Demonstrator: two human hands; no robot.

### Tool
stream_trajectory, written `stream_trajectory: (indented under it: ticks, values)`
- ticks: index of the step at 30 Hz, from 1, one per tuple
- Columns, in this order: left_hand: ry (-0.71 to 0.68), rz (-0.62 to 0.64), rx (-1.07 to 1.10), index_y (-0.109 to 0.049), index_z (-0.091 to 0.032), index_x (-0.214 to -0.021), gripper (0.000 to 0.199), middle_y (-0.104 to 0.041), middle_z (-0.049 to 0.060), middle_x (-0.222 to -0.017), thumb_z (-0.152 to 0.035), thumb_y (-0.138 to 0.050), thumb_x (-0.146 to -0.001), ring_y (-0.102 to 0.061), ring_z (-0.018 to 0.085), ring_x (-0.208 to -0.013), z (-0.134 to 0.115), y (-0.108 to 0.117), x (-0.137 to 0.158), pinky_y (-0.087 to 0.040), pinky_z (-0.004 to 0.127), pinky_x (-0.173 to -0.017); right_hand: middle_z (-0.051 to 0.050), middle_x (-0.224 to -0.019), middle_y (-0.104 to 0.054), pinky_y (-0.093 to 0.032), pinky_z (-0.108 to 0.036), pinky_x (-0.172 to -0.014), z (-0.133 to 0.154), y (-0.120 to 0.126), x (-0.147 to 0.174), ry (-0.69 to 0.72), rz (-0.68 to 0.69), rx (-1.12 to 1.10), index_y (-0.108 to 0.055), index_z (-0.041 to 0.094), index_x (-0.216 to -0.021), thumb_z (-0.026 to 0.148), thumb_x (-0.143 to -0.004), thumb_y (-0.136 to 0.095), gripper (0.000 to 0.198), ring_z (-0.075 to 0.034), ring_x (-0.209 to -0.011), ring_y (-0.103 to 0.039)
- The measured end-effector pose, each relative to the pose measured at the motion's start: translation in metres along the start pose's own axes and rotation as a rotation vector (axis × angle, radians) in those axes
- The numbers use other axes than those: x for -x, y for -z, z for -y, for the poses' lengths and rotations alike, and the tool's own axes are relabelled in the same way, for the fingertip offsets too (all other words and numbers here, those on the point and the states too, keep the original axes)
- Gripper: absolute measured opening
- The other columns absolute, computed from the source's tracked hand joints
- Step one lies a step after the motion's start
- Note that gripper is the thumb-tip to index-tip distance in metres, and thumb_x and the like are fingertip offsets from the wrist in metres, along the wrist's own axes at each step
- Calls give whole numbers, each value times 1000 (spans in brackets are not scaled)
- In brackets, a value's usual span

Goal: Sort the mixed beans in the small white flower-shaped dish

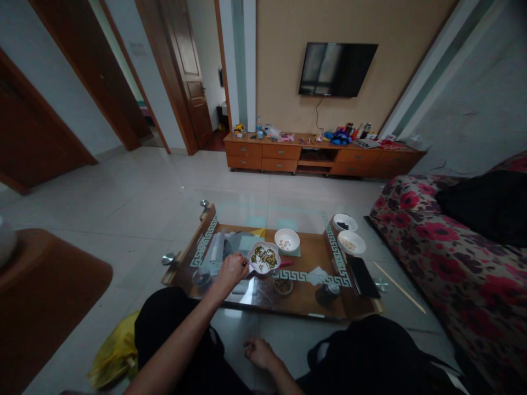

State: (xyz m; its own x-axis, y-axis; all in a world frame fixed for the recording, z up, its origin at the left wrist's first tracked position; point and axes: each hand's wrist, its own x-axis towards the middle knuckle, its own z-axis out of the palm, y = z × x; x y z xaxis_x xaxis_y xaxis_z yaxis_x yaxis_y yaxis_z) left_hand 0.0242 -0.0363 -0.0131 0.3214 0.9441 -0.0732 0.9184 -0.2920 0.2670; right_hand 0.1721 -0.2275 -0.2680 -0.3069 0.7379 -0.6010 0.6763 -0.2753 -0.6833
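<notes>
The left hand [234, 271] has its fingertips drawn together at the left edge of a white, scalloped bowl [254, 266]; whether that grip pinches the rim or something small, I cannot tell. Small, greenish, bean-like grains [267, 256] speckle the bowl's inside. It sits above the smooth glass table [310, 251], patterned with angular bands, near a round, glossy bowl [295, 240]. The right hand [259, 352] is loosely curled below, its contents unclear.
</notes>
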Motion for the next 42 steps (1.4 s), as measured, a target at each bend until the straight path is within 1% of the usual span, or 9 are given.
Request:
stream_trajectory:
  ticks: [6, 11, 17, 23, 31, 35, 38, 40, 42]
  values:
    - [192, 30, -60, -83, -15, -98, 36, -79, 18, -101, -27, -49, -100, -76, 30, -97, -24, 0, -8, -54, 34, -84, -11, -120, -77, -52, -32, -101, 5, 3, 10, -20, 14, -17, -78, 19, -130, 12, -86, -61, 48, -28, -115, -72]
    - [268, 63, -66, -83, -12, -99, 34, -80, 21, -105, -23, -50, -98, -77, 33, -100, -36, 7, -14, -56, 36, -85, -12, -125, -75, -53, -32, -100, 12, 7, 13, -25, 1, -19, -77, 17, -132, 13, -89, -59, 47, -28, -117, -72]
    - [255, 77, -67, -83, -11, -102, 33, -80, 22, -108, -21, -52, -98, -77, 32, -102, -39, 9, -20, -55, 36, -88, -12, -124, -76, -53, -31, -99, 13, 5, 10, -9, 8, -12, -78, 18, -132, 13, -88, -60, 47, -27, -115, -73]
    - [215, 93, -63, -85, -16, -104, 32, -81, 19, -107, -24, -54, -97, -77, 30, -102, -37, 6, -17, -53, 34, -85, -11, -111, -79, -55, -32, -93, 13, 5, 8, 7, 6, -15, -77, 16, -132, 13, -89, -61, 46, -27, -105, -75]
    - [158, 30, -53, -83, -22, -106, 30, -80, 13, -106, -33, -56, -99, -75, 28, -98, -32, -10, -17, -50, 33, -81, -12, -116, -78, -55, -34, -97, 25, 12, 18, 64, -36, -8, -78, 17, -130, 7, -89, -61, 46, -28, -111, -75]
    - [101, -58, 33, -77, -21, -104, 25, -77, 9, -109, -33, -55, -102, -72, 24, -96, -14, -16, -21, -48, 31, -80, -8, -116, -78, -54, -34, -100, 51, 43, 34, 311, -202, -37, -80, 22, -126, 10, -94, -58, 41, -26, -109, -75]
    - [15, -127, 137, -74, -20, -103, 22, -75, 9, -105, -32, -55, -102, -70, 23, -94, 6, -12, -35, -48, 31, -81, -8, -115, -78, -56, -34, -95, 76, 92, 49, 524, -424, -46, -79, 25, -124, 17, -99, -54, 36, -25, -104, -75]
    - [-53, -146, 237, -72, -19, -99, 20, -74, 8, -99, -32, -56, -101, -69, 23, -91, 17, -5, -51, -48, 32, -81, -9, -119, -75, -57, -34, -92, 91, 135, 54, 640, -517, 118, -75, 24, -127, 16, -98, -53, 38, -25, -103, -74]
    - [-102, -154, 347, -72, -19, -93, 20, -74, 7, -92, -32, -58, -100, -68, 23, -87, 25, 3, -69, -48, 33, -79, -13, -136, -68, -57, -37, -94, 101, 180, 54, 690, -562, 381, -69, 22, -138, 12, -95, -54, 47, -28, -112, -71]
